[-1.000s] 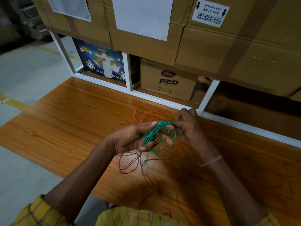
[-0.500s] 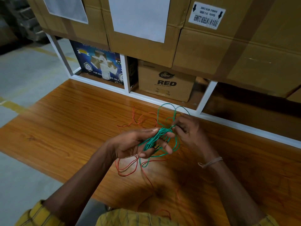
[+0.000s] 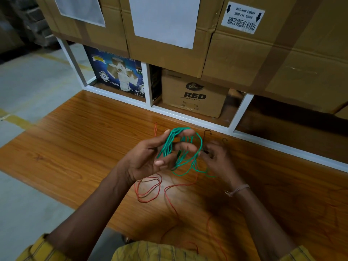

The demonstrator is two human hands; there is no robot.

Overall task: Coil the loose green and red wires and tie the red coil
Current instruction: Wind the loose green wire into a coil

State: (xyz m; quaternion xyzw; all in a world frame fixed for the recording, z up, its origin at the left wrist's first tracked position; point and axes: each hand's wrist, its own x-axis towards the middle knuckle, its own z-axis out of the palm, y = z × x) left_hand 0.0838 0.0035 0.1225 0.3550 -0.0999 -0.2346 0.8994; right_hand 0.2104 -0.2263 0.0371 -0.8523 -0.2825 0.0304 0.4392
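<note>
A bundle of green wire point(image 3: 170, 143) loops over the fingers of my left hand point(image 3: 148, 159), which holds it above the wooden table point(image 3: 75, 147). My right hand point(image 3: 216, 159) pinches a strand of the green wire at the coil's right side, and a few green loops hang loose below. The red wire point(image 3: 148, 191) lies slack on the table under my hands, with loops near my left wrist and a strand trailing toward my lap.
White shelf frame point(image 3: 243, 110) runs along the table's far edge, with a "RED" carton point(image 3: 194, 97) and a blue printed box point(image 3: 116, 72) below stacked cardboard boxes point(image 3: 263, 49). Grey floor point(image 3: 28, 87) lies to the left.
The big green loop that stood up between my hands has been drawn down onto my left fingers. My left hand has lifted and turned its fingers upward; my right hand moved slightly right.
</note>
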